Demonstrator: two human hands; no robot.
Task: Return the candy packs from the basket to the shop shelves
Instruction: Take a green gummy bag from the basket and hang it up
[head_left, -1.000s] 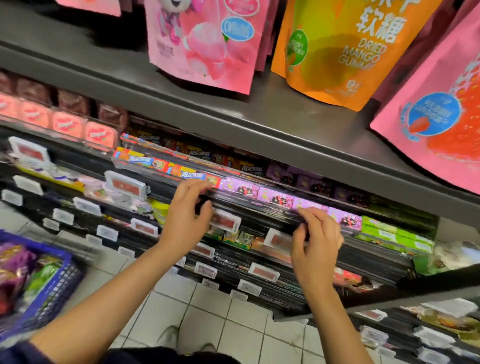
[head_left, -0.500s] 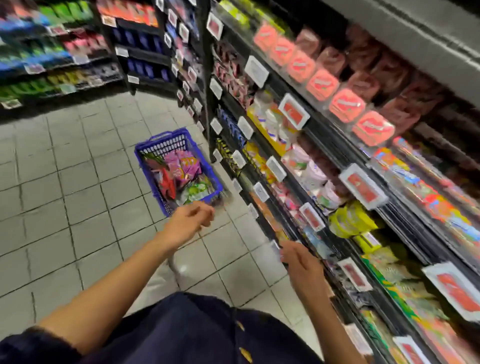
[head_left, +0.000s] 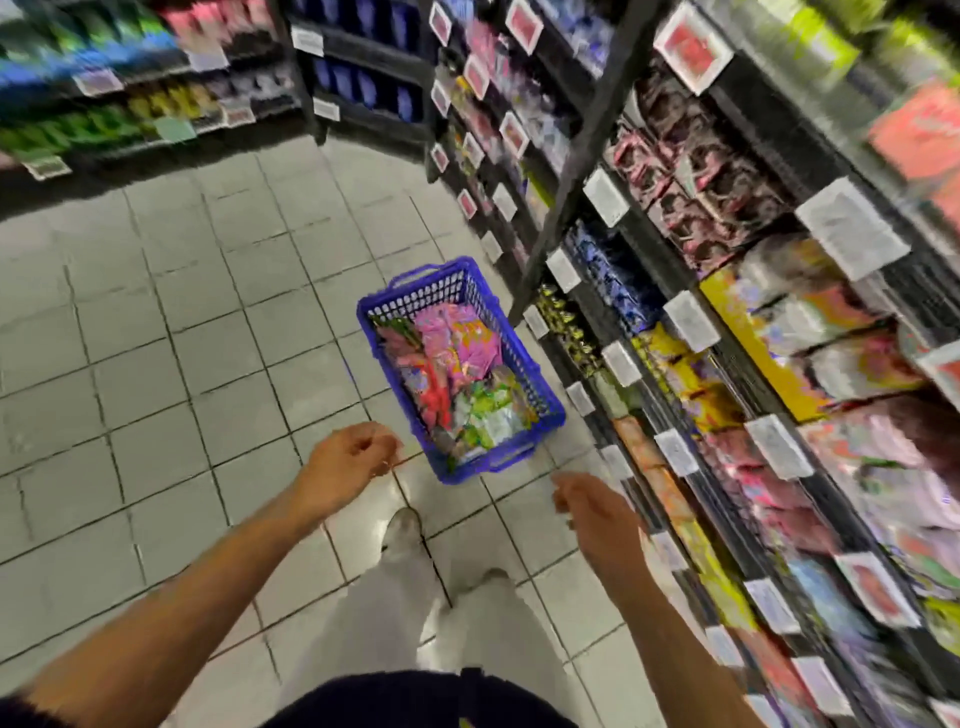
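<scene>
Many candy packs (head_left: 457, 374) fill the blue basket (head_left: 546, 410) on the floor tiles (head_left: 171, 332), just beyond my feet. I judge them light, crinkly and slippery, so I'd pinch one by its sealed top edge. My left hand (head_left: 349, 460) hangs near the basket's close corner, fingers loosely curled, holding nothing; my right hand (head_left: 592, 512) is likewise empty beside it. Right of the basket stand the shelves (head_left: 618, 322), price tags (head_left: 691, 319) jutting out where my sleeve could catch.
</scene>
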